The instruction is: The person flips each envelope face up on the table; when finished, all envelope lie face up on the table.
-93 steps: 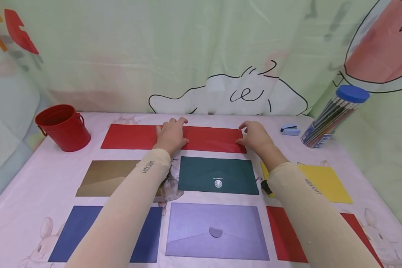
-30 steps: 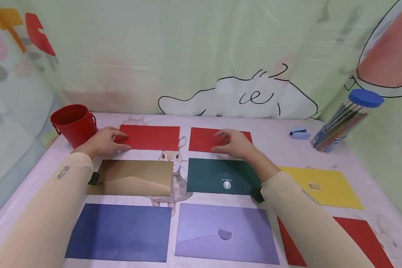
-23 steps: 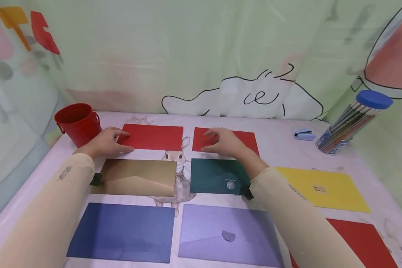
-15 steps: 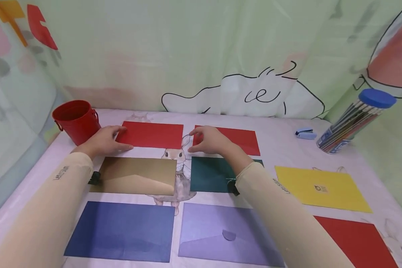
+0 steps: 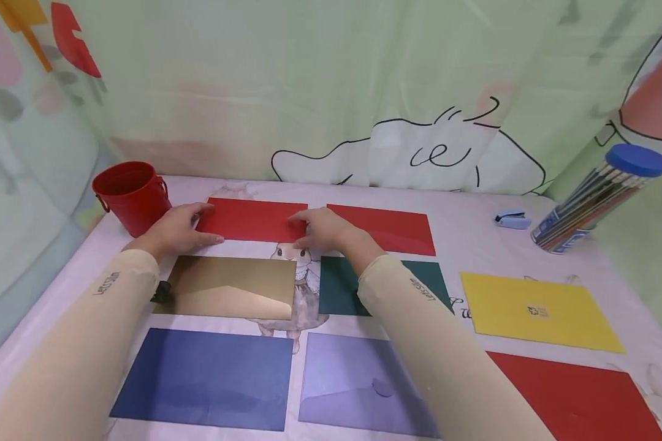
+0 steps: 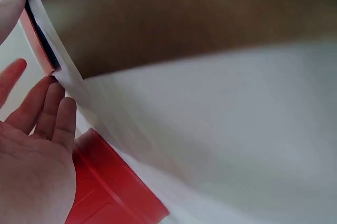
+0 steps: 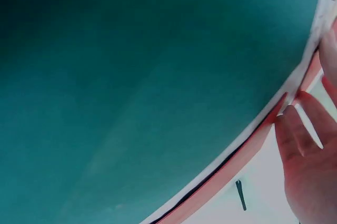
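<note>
Two red envelopes lie flat along the back of the table: a left red envelope (image 5: 256,219) and a right red envelope (image 5: 391,228). My left hand (image 5: 175,233) rests at the left end of the left one, thumb at its front corner and fingers at its left edge. At its other end is my right hand (image 5: 328,230), with fingertips over the right edge and the thumb near the front corner. In the left wrist view the fingers (image 6: 50,110) extend beside the envelope's corner. The right wrist view shows that hand's fingers (image 7: 310,121) nearly straight at the gap between the red envelopes.
In front lie a gold envelope (image 5: 228,285), green envelope (image 5: 336,291), yellow envelope (image 5: 535,312), blue envelope (image 5: 209,380), lavender envelope (image 5: 342,380) and another red envelope (image 5: 574,392). A red bucket (image 5: 135,199) stands near my left hand. Right are a stapler (image 5: 512,219) and pencil tub (image 5: 596,202).
One long red strip has become two separated red envelopes, the left hand moving left. My right hand then slid left from the right envelope to the left one's right end.
</note>
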Available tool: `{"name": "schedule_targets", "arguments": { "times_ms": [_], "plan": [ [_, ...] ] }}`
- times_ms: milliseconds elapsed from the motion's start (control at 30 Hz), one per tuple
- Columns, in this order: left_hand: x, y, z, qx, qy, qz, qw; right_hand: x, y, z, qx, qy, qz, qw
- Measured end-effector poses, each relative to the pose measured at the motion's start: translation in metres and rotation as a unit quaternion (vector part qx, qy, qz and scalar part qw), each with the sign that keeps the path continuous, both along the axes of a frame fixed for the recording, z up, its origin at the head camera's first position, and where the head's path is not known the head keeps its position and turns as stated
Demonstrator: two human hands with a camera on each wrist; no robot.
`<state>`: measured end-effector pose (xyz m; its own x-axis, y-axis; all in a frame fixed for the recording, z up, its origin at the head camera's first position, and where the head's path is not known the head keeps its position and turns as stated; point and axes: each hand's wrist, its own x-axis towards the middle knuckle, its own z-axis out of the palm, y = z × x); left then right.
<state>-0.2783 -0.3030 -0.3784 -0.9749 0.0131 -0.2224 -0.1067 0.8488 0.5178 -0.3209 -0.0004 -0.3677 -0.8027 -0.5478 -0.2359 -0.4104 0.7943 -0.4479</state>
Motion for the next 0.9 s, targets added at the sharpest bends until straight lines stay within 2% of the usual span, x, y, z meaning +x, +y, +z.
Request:
{"name": "schedule_targets", "arguments": {
  "times_ms": [133,333,467,567,667,733,900],
  "plan": [
    [0.001,-0.001,0.000,-0.029,0.013,-0.025,0.9992,0.000,0.002,-0.001,0.012,0.023,0.015,1.000],
    [0.002,-0.003,0.000,-0.055,0.018,-0.061,0.9964,0.001,0.002,0.000,0.071,0.047,0.047,0.995],
    [0.003,-0.005,-0.001,-0.057,0.020,-0.064,0.9962,0.002,0.003,0.001,0.080,0.053,0.059,0.994],
    [0.003,-0.007,-0.002,-0.055,0.030,-0.054,0.9966,0.004,0.005,0.003,0.073,0.074,0.076,0.992],
    [0.005,-0.009,0.000,-0.055,0.061,-0.040,0.9958,0.005,0.010,0.004,0.035,0.101,0.082,0.991],
    [0.005,-0.010,0.002,-0.053,0.093,-0.024,0.9940,0.005,0.014,0.006,-0.011,0.112,0.072,0.991],
    [0.008,-0.007,0.006,-0.026,0.171,0.013,0.9849,0.008,0.020,0.007,-0.129,0.109,0.037,0.985]
  ]
}}
